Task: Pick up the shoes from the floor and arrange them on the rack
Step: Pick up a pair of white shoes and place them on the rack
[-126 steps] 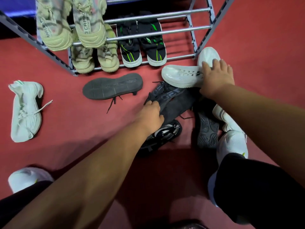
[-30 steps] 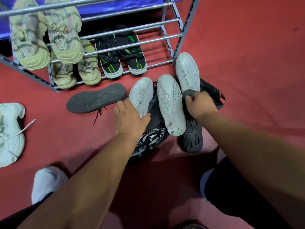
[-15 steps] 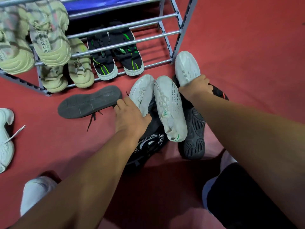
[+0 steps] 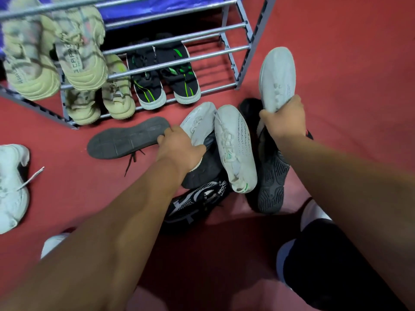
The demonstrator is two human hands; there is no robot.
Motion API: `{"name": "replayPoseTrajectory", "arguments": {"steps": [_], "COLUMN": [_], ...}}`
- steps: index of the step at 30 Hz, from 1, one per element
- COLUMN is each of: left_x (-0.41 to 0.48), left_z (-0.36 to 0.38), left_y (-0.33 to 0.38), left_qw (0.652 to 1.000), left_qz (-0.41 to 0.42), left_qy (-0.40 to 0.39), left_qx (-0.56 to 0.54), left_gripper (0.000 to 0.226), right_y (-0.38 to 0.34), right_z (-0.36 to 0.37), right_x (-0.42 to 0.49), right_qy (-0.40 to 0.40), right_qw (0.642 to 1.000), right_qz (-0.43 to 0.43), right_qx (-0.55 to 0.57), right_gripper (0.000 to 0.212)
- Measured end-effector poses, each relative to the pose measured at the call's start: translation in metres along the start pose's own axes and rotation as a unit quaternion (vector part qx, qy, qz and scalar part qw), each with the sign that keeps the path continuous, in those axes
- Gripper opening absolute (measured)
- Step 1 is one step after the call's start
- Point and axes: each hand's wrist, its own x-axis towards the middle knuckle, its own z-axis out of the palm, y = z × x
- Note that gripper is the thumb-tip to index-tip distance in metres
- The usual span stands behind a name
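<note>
My right hand (image 4: 283,118) grips the heel of a white shoe (image 4: 277,79) and holds it toe-up beside the right post of the grey metal rack (image 4: 241,63). My left hand (image 4: 179,147) grips another white shoe (image 4: 198,125) lying on a heap of dark shoes. A third white shoe (image 4: 234,147) lies between my hands. The rack holds beige shoes (image 4: 78,61) and a black-and-green pair (image 4: 166,79).
A dark shoe (image 4: 128,138) lies sole-up on the red floor left of my left hand. Black sneakers (image 4: 270,178) and a black-and-white one (image 4: 199,198) lie in the heap. A white sneaker (image 4: 11,187) lies far left. My knees and white-shod feet fill the lower edge.
My right hand moved from the black shoe to the rightmost white shoe, closed round its heel and lifted it off the floor. My left hand stays on its white shoe.
</note>
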Motion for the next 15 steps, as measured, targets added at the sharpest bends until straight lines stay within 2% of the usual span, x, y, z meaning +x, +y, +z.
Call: {"name": "replayPoseTrajectory", "arguments": {"steps": [4, 8, 11, 15], "left_x": [-0.042, -0.092, -0.125, -0.178], "left_z": [-0.016, -0.041, -0.064, -0.109], "left_y": [-0.006, -0.004, -0.001, -0.001], "left_qw": [0.998, 0.995, 0.992, 0.986], "left_qz": [0.021, 0.033, 0.051, 0.062], "left_qy": [0.053, 0.092, 0.107, 0.147], "left_qx": [-0.015, -0.031, -0.04, -0.046], "left_gripper": [0.074, 0.077, 0.079, 0.073], "right_y": [-0.018, -0.049, -0.071, -0.1], "right_z": [-0.035, -0.069, -0.083, -0.102], "right_x": [-0.021, -0.057, -0.094, -0.153], "right_qy": [0.024, 0.002, -0.038, -0.058], "right_qw": [0.997, 0.987, 0.982, 0.98], "right_qz": [-0.058, -0.086, -0.125, -0.146], "right_qx": [0.054, 0.138, 0.14, 0.12], "right_gripper": [0.057, 0.055, 0.052, 0.059]}}
